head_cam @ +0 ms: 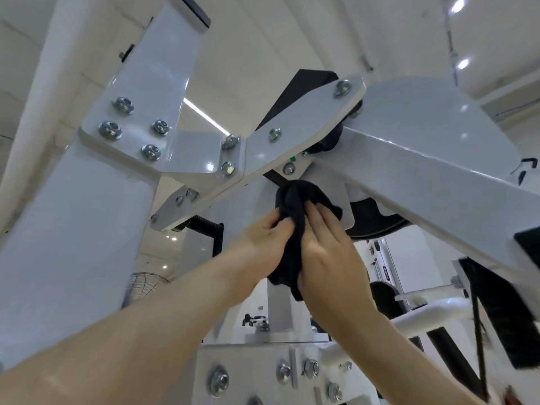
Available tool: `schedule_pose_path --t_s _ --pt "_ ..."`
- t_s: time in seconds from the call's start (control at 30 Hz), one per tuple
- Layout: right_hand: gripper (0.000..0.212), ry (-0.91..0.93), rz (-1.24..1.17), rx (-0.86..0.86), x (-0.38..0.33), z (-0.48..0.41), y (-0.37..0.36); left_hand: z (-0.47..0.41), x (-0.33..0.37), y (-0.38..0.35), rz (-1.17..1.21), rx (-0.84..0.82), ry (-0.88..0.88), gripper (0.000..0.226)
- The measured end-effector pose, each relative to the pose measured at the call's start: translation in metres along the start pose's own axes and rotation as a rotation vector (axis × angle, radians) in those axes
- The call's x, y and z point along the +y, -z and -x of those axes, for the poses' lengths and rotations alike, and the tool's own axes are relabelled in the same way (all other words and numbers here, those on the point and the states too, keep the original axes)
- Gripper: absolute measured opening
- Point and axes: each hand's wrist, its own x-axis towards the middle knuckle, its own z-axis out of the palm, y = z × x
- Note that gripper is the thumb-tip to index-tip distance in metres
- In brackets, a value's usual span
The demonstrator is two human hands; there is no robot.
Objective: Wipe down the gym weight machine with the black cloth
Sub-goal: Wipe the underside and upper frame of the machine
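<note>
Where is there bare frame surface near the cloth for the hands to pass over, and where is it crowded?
Bare: the sloping beam right of the black cloth, and the wide upright on the left, below its four-bolt plate. Crowded: the joint just above the cloth, where plates, bolts and a black pulley meet. Both the left hand and right hand are on the cloth.
</note>
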Motion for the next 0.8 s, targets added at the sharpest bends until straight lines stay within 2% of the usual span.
schedule_pose_path --t_s 0.07,0.17,0.2,0.3,0.33,0.4,0.47,0.53,0.57,0.6,0.7,0.8 --pt "0.055 0.011 0.045 -0.009 -0.003 -0.005 0.005 -0.002 0.008 -0.011 0.038 0.066 -0.056 0.025" --pt "0.059 0.026 0.015 -0.051 0.001 -0.013 0.013 -0.001 0.017 -0.012 -0.183 0.16 -0.267 0.032" --pt "0.06 -0.001 -0.152 -0.051 0.002 -0.015 0.015 0.0 0.02 -0.01 -0.291 0.181 -0.376 0.035" --pt "0.057 -0.127 -0.909 -0.021 -0.012 -0.024 0.029 0.005 0.026 0.003 -0.606 0.365 -0.713 0.036" --pt "0.062 -0.131 -1.037 -0.014 -0.021 -0.029 0.031 0.004 0.028 0.012 -0.717 0.448 -0.785 0.035" --pt "0.071 -0.134 -1.139 0.002 -0.037 -0.037 0.026 -0.001 0.033 0.03 -0.896 0.545 -0.854 0.034" --pt "0.071 -0.173 -1.092 0.047 -0.05 -0.041 0.016 -0.007 0.04 0.047 -1.093 0.524 -0.858 0.032" --pt "0.049 -0.222 -0.915 -0.004 -0.059 -0.041 0.009 -0.009 0.046 0.062 -1.237 0.477 -0.772 0.029" --pt "0.039 -0.205 -0.829 -0.032 -0.065 -0.04 0.006 -0.01 0.049 0.07 -1.29 0.483 -0.716 0.028" --pt "0.037 -0.148 -0.767 -0.011 -0.071 -0.039 0.006 -0.008 0.051 0.079 -1.316 0.509 -0.674 0.027" --pt "0.063 -0.024 -0.609 0.096 -0.085 -0.055 0.01 -0.003 0.063 0.105 -1.273 0.643 -0.69 0.025" --pt "0.07 -0.028 -0.326 0.076 -0.089 -0.09 0.008 -0.008 0.081 0.123 -1.425 0.684 -0.669 0.03"
